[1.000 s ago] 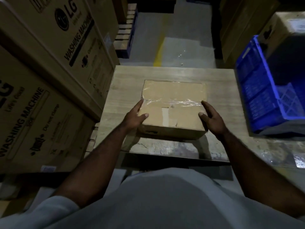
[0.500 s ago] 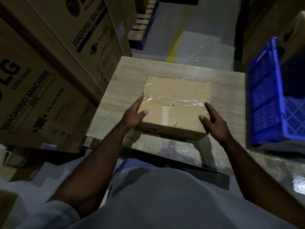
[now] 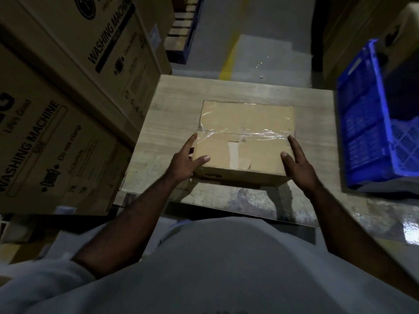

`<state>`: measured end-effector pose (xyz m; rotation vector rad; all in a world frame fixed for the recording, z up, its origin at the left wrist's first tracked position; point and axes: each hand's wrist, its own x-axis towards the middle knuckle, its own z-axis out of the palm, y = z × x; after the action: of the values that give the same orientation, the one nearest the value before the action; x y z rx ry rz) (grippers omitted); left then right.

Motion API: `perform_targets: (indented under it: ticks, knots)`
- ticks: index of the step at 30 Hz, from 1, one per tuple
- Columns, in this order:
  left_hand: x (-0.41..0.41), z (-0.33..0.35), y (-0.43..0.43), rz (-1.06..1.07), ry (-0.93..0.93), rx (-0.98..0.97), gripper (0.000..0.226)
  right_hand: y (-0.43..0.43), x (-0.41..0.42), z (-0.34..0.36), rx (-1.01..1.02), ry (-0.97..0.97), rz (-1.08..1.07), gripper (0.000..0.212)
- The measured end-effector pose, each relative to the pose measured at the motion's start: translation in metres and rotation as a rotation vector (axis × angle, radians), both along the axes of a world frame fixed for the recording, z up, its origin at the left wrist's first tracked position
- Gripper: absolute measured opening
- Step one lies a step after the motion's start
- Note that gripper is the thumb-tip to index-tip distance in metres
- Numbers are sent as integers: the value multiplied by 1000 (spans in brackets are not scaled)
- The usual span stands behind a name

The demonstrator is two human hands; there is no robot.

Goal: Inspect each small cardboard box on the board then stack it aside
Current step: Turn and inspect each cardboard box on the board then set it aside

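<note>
nearest, a pale shirt [image 3: 215, 268] fills the bottom of the view, and both bare forearms reach forward from it, angling in toward each other. the left hand [image 3: 183, 165] lies against the near left corner of the small cardboard box [image 3: 244, 123] — fingers [image 3: 190, 142] straight along its left side, thumb laid flat on the top. the right hand [image 3: 300, 168] mirrors it at the near right corner, forefinger stretched along the right edge and thumb resting on the top. neither hand curls round the box; both are flat, touching it from either side. the box sits between the hands on the wooden board [image 3: 163, 132], its top crossed by clear tape. just out past the right hand stands a blue plastic crate [image 3: 367, 132]. left of the left hand, big washing machine cartons [image 3: 56, 137] are stacked. far beyond the fingertips, past the board's end — grey floor with a yellow line [image 3: 229, 62].
</note>
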<state>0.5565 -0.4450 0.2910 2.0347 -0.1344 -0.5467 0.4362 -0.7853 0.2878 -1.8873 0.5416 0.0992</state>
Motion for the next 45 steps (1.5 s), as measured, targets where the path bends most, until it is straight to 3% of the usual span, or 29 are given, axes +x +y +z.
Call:
perform_targets:
  ticks: [4,8,16,19,23,31,36,45]
  knots:
    - [-17,-10,14,17,53,-21,95,8,-8,0,-41,-26,-30,57]
    - [-26,-26,22,34,62,47,51,21,-26,1,-112,37,-51,65]
    - [-23,-27,19,63,5,120,34,21,-43,-2,-207,35,16,99]
    - [-20,-21,16,135,-106,138,23,20,-41,0,-214,-23,-35,95]
    - [-7,-1,8,218,-269,139,41,19,-28,20,-209,-141,-105,82]
    - [24,62,-29,302,-516,157,47,4,10,65,-306,-241,-299,67]
    - [42,73,-50,352,-522,210,39,3,28,77,-432,-180,-283,61]
    - [67,61,-51,241,-432,362,38,7,49,74,-512,-69,-193,53]
